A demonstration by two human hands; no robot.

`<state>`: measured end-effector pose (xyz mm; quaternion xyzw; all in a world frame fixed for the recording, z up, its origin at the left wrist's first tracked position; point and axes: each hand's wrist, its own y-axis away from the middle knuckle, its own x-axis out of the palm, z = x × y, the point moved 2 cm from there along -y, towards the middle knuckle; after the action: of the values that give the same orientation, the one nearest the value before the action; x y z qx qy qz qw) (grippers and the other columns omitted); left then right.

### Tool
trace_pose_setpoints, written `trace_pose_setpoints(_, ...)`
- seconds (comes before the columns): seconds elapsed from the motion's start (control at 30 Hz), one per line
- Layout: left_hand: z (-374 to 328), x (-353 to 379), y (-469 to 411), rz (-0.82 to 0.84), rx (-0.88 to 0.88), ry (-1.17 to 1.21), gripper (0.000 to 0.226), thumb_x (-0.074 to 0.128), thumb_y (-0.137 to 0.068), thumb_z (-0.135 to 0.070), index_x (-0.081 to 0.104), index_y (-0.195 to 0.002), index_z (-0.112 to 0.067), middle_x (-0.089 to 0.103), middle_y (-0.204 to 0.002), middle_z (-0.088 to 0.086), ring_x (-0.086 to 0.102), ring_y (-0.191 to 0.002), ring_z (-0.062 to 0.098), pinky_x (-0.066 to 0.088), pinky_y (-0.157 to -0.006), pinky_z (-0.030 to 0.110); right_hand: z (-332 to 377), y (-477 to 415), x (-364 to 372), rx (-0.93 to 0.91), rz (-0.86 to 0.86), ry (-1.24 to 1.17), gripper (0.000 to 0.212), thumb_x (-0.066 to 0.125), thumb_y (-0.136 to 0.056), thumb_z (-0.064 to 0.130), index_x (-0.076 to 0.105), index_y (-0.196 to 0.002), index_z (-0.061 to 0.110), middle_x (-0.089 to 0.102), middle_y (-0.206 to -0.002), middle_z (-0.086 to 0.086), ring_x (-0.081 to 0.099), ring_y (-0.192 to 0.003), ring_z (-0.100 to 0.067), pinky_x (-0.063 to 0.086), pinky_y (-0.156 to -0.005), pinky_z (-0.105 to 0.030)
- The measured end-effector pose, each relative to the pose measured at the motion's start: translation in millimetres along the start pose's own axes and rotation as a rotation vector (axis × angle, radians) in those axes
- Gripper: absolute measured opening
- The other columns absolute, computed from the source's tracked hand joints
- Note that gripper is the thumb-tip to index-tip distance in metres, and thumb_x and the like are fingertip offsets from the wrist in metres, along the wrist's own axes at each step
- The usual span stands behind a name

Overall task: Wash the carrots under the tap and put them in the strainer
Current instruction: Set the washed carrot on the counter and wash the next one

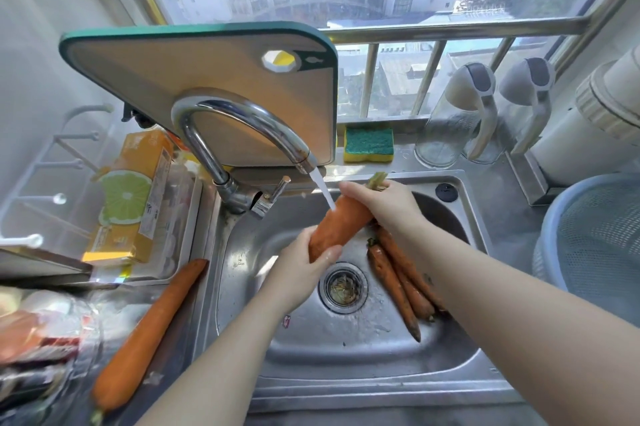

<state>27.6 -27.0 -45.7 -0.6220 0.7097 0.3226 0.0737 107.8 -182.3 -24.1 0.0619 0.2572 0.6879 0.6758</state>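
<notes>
The left hand and the right hand both grasp one thick orange carrot over the stainless steel sink. The left hand curls its fingers round the carrot's lower, narrow end, and the right hand wraps the upper end, where a short green stalk stub sticks out above the fingers. The carrot lies tilted, its stalk end higher and farther away. A white stream of water runs from the curved chrome tap and strikes the carrot's upper side just beside the right hand. Below the right wrist, thinner, dirt-streaked carrots lie together on the sink floor to the right of the round metal drain; there seem to be three, though the right forearm hides part of them. Another long orange carrot lies on the wet counter left of the sink, well apart from the hands. The pale blue plastic strainer with a mesh inside stands on the counter to the right of the sink, with no carrot visible in it. Behind the tap a beige cutting board with a green rim leans against the window rail, a yellow-and-green sponge beside it.
</notes>
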Motion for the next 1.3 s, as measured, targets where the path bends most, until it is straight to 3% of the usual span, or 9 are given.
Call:
trace_pose_setpoints(0.17, -13, 11, 3, -0.087, -0.02, 0.044, 0.021, 0.067, -0.081, -0.031, 0.052, -0.096, -0.032, 0.061, -0.08, -0.016, 0.059, -0.074, 0.003, 0.038, -0.057, 0.02, -2, 13, 36, 0.135, -0.026, -0.329, 0.033, 0.078, -0.068, 0.043, 0.067, -0.082, 0.015, 0.071, -0.083, -0.004, 0.069, -0.086, -0.021, 0.054, -0.085, -0.037)
trace_pose_setpoints(0.3, -25, 14, 4, -0.046, -0.052, -0.059, 0.01, 0.064, -0.076, -0.031, 0.055, -0.08, -0.03, 0.062, -0.064, -0.007, 0.058, -0.06, 0.011, 0.035, -0.046, 0.021, -21, 35, 46, 0.014, -0.117, -0.125, 0.078, 0.079, -0.072, 0.03, 0.035, -0.136, 0.018, 0.05, -0.112, 0.003, 0.051, -0.102, -0.014, 0.04, -0.091, -0.029)
trace_pose_setpoints(0.37, -27, 15, 6, -0.015, -0.044, -0.1, 0.016, 0.062, -0.072, -0.036, 0.057, -0.085, -0.029, 0.065, -0.069, -0.003, 0.062, -0.064, 0.016, 0.041, -0.048, 0.025, -24, 36, 44, -0.013, -0.167, -0.112, 0.087, 0.078, -0.074, 0.025, 0.025, -0.144, 0.018, 0.043, -0.118, 0.004, 0.045, -0.107, -0.011, 0.035, -0.095, -0.026)
trace_pose_setpoints(0.43, -28, 16, 7, -0.024, -0.046, -0.142, 0.019, 0.06, -0.07, -0.035, 0.056, -0.085, -0.024, 0.066, -0.072, 0.0, 0.063, -0.068, 0.021, 0.047, -0.052, 0.029, -22, 30, 42, -0.009, -0.21, -0.194, 0.075, 0.079, -0.07, 0.023, 0.042, -0.134, 0.015, 0.052, -0.115, 0.002, 0.051, -0.105, -0.013, 0.041, -0.097, -0.031)
trace_pose_setpoints(0.57, -28, 13, 15, -0.108, -0.078, -0.217, 0.019, 0.055, -0.067, -0.024, 0.052, -0.086, -0.02, 0.064, -0.073, 0.002, 0.062, -0.07, 0.027, 0.041, -0.047, 0.027, -14, 17, 46, 0.175, -0.131, -0.479, 0.02, 0.077, -0.061, 0.02, 0.069, -0.077, 0.012, 0.068, -0.083, -0.013, 0.065, -0.08, -0.026, 0.054, -0.086, -0.047)
trace_pose_setpoints(0.67, -24, 8, 25, -0.112, -0.109, -0.231, 0.025, 0.058, -0.07, -0.024, 0.05, -0.093, -0.02, 0.063, -0.076, 0.0, 0.059, -0.065, 0.021, 0.038, -0.046, 0.025, -15, 14, 47, 0.325, 0.058, -0.607, 0.029, 0.076, -0.061, 0.026, 0.069, -0.083, 0.009, 0.066, -0.078, -0.014, 0.065, -0.073, -0.028, 0.055, -0.079, -0.042)
trace_pose_setpoints(0.87, -11, -2, 33, 0.044, -0.125, 0.01, 0.019, 0.066, -0.071, -0.019, 0.05, -0.081, -0.024, 0.056, -0.063, -0.004, 0.053, -0.049, 0.014, 0.041, -0.047, 0.024, -20, 14, 42, 0.346, 0.355, -0.629, 0.005, 0.062, -0.079, 0.016, 0.06, -0.076, 0.013, 0.065, -0.073, -0.004, 0.06, -0.066, -0.017, 0.051, -0.07, -0.03)
trace_pose_setpoints(1.13, -12, 3, 45, 0.488, -0.28, 0.993, 0.041, 0.068, -0.06, -0.019, 0.053, -0.097, -0.009, 0.053, -0.061, 0.0, 0.043, -0.041, 0.007, 0.037, -0.042, 0.017, 0, 17, 41, 0.313, 0.555, -0.917, 0.01, 0.06, -0.075, 0.016, 0.064, -0.068, 0.01, 0.066, -0.072, -0.002, 0.065, -0.071, -0.017, 0.054, -0.069, -0.027)
trace_pose_setpoints(1.3, -16, 6, 38, 0.324, -0.276, 0.795, 0.024, 0.062, -0.069, -0.018, 0.055, -0.089, -0.008, 0.053, -0.059, 0.001, 0.044, -0.04, 0.008, 0.038, -0.042, 0.019, 6, 7, 41, 0.354, 0.452, -0.825, 0.017, 0.057, -0.087, 0.018, 0.058, -0.072, 0.012, 0.062, -0.07, -0.006, 0.062, -0.066, -0.022, 0.049, -0.069, -0.032)
